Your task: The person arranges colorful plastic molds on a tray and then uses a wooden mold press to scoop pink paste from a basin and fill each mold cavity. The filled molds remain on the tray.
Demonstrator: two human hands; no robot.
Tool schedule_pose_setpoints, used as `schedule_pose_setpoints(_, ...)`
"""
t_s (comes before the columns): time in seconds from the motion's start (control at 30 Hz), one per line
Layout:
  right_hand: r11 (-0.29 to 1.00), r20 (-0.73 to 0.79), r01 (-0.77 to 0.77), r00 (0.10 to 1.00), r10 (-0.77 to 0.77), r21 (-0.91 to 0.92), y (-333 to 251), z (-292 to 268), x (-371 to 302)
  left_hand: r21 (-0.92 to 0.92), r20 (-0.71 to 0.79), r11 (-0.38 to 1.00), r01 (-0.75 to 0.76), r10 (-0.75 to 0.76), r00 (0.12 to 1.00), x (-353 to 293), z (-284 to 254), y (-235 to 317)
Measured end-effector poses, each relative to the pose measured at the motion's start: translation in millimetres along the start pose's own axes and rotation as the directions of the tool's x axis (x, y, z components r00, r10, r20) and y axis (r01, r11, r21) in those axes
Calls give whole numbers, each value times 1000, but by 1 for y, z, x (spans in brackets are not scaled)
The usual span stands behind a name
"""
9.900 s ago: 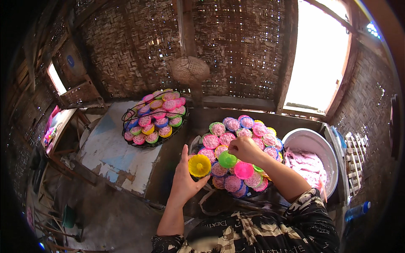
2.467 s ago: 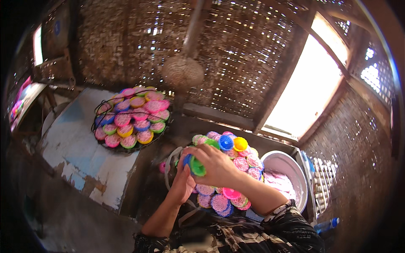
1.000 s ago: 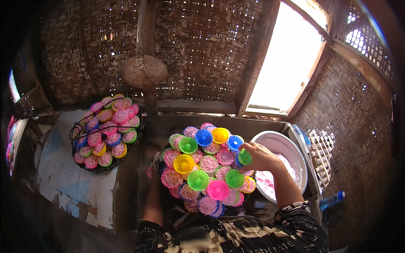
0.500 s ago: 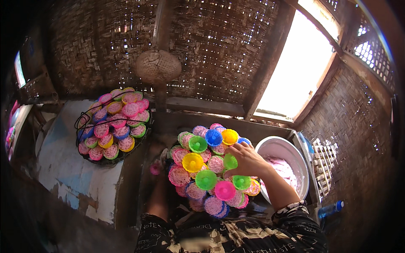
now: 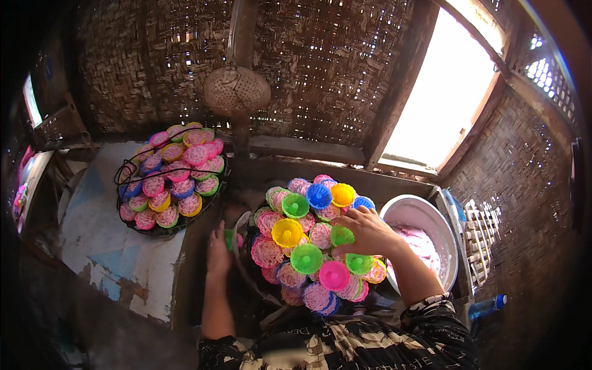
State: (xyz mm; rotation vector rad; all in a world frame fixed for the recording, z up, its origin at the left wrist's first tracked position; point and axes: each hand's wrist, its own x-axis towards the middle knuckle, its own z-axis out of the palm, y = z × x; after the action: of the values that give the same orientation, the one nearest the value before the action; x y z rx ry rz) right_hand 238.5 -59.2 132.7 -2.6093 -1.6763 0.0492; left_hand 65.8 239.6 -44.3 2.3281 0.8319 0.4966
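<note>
A round basket heaped with small fluted plastic cups stands in front of me. Many cups hold pale pink shredded stuff; others, such as a yellow cup (image 5: 287,234) and a pink cup (image 5: 334,275), show bare coloured plastic. My right hand (image 5: 370,233) reaches over the heap from the right, its thumb and fingers curved around a green cup (image 5: 341,235). Left of the basket, my left hand (image 5: 219,250) is raised beside another green cup (image 5: 229,239) with a bit of pink next to it. It appears to grip that cup; its thumb is hidden.
A second basket of filled cups (image 5: 172,179), with black cord over it, sits on a worn board (image 5: 92,228) at left. At right stand a white tub (image 5: 453,246) with pink stuff inside, a white lattice (image 5: 481,240) and a blue bottle (image 5: 487,306). A woven wall (image 5: 320,80) rises behind.
My left hand has come up out of the shadow left of the basket, with a green cup now showing beside it. My right hand stays at the same green cup.
</note>
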Motion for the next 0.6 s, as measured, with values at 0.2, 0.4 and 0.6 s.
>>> schedule_pose_setpoints(0.2, 958, -220, 33, 975, 31, 284, -10, -20, 15, 120, -312, 991, -52, 88, 946, -34, -87, 76)
schedule_pose_setpoints(0.4, 646, -310, 237, 951, -1, 726, -52, -28, 49, 44, -304, 782, -622, 604, 737, -37, -96, 169)
schedule_pose_setpoints(0.6, 819, -261, 75, 961, 93, 569, -38, -22, 53, -112, -176, 739, -664, 643, 745, -39, -86, 194)
